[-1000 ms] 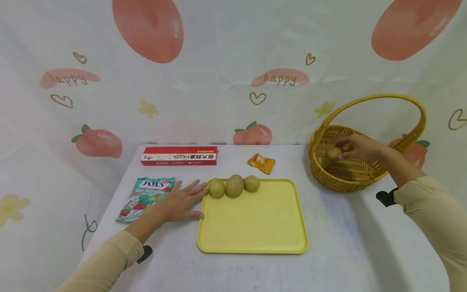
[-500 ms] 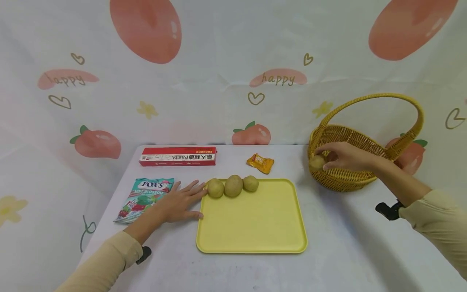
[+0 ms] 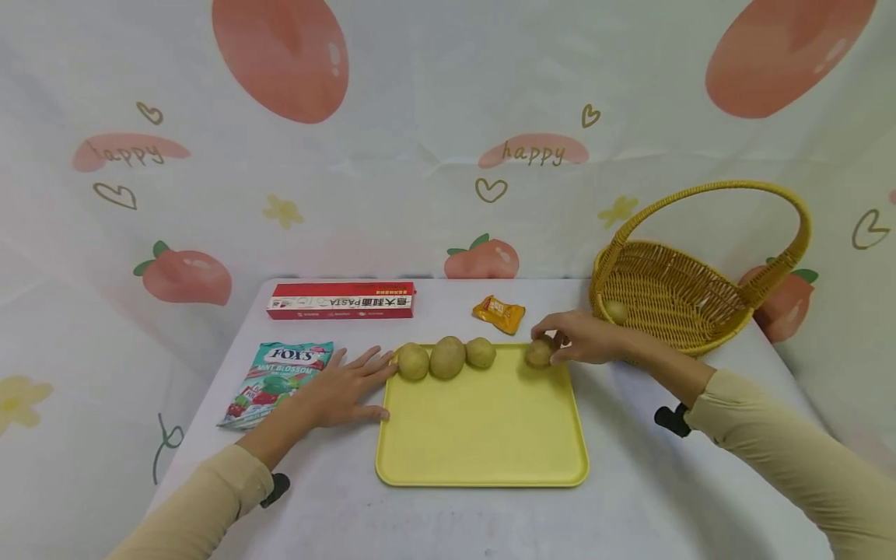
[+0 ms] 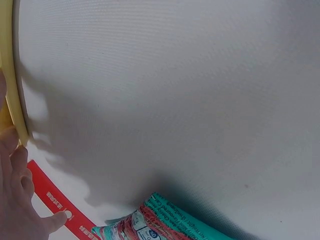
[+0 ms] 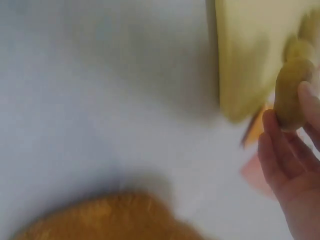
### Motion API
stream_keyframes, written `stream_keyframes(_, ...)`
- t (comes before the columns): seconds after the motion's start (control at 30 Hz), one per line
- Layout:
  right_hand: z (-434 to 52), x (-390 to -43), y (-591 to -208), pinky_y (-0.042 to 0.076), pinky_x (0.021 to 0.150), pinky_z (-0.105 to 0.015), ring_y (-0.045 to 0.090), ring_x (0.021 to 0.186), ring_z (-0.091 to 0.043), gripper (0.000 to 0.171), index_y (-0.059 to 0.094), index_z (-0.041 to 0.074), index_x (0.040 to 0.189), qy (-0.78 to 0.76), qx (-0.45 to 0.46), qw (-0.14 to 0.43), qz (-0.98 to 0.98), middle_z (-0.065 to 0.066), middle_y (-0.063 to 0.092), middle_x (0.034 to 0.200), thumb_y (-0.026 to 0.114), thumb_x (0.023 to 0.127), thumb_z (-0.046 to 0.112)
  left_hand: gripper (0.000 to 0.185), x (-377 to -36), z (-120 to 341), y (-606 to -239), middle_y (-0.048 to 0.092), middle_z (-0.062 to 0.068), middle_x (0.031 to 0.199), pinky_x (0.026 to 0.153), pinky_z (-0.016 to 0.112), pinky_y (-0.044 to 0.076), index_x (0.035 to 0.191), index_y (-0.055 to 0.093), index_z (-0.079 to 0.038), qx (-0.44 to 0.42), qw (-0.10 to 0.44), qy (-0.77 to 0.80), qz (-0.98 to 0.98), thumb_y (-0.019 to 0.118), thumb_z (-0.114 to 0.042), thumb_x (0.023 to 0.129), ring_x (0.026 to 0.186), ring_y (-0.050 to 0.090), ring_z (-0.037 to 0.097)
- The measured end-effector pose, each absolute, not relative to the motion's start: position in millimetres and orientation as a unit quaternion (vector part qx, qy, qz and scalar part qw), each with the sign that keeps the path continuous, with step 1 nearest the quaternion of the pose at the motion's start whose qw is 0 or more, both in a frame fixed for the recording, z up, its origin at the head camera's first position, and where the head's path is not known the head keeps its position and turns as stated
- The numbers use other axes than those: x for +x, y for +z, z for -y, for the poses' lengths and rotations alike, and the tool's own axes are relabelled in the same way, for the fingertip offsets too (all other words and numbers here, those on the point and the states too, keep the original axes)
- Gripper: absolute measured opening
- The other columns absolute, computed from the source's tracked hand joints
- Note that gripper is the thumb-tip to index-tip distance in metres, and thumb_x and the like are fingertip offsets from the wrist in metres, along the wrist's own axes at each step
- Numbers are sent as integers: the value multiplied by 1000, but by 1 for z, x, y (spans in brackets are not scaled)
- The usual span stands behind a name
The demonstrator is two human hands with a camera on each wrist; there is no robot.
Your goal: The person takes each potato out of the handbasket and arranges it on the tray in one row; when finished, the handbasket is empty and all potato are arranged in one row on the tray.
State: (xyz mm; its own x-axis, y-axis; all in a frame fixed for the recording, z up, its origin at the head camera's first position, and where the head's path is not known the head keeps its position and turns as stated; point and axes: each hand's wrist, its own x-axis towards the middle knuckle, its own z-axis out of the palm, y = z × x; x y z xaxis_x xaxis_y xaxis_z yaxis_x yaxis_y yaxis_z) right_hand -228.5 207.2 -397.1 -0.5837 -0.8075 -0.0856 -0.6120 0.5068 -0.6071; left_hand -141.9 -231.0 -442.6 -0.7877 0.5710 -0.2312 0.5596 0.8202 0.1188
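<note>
My right hand (image 3: 584, 337) pinches a potato (image 3: 540, 353) between thumb and fingers, over the top right corner of the yellow tray (image 3: 483, 435). In the right wrist view the same potato (image 5: 291, 95) looks brownish and oblong. Three potatoes, the middle one (image 3: 448, 358) biggest, sit in a row along the tray's far left edge. Fingers spread and straight, my left hand (image 3: 343, 395) rests at the tray's left edge. A further potato (image 3: 616, 312) lies inside the wicker basket (image 3: 689, 299) on the right.
Left of the tray lies a teal FOX'S candy bag (image 3: 283, 381), partly behind my left hand. A red pasta box (image 3: 341, 301) stands at the back left. An orange wrapped packet (image 3: 499, 314) lies just behind the tray. The basket has a tall arched handle (image 3: 728, 185).
My right hand has lifted the potato out of the basket and carried it left, over the basket's rim, to the tray's far right corner. My left hand has stayed put.
</note>
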Motion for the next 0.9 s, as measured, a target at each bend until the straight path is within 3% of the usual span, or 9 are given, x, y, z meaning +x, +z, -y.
stream_keyframes(0.13, -181, -228, -416, 54, 83, -36, 63, 92, -20, 40, 64, -6, 120, -263, -436, 181, -842, -13, 66, 114, 76, 82, -3, 88, -142, 232, -444, 25, 2, 164, 112, 72, 15, 158, 31, -21, 300, 129, 24, -945, 51, -72, 89, 152, 15, 30)
stream_keyframes(0.3, -161, -228, -430, 54, 86, -38, 63, 98, -23, 41, 63, -6, 121, -277, -432, 176, -840, -16, 66, 120, 76, 82, -2, 88, -142, 233, -445, 24, 1, 164, 112, 71, 15, 158, 30, -22, 301, 129, 25, -945, 50, -73, 89, 152, 15, 29)
stream_keyframes(0.7, -162, -226, -430, 55, 90, -38, 61, 112, -32, 43, 62, -6, 125, -294, -430, 164, -838, -20, 62, 126, 73, 83, -5, 88, -143, 234, -443, 24, 1, 164, 112, 71, 14, 158, 30, -23, 297, 129, 22, -946, 50, -74, 88, 152, 14, 30)
stream_keyframes(0.9, -184, -223, -407, 54, 90, -52, 68, 101, -36, 47, 58, -8, 130, -294, -419, 183, -839, -24, 60, 130, 74, 87, -1, 87, -143, 232, -442, 25, 1, 164, 113, 71, 14, 158, 31, -22, 302, 129, 27, -944, 52, -72, 89, 152, 15, 30)
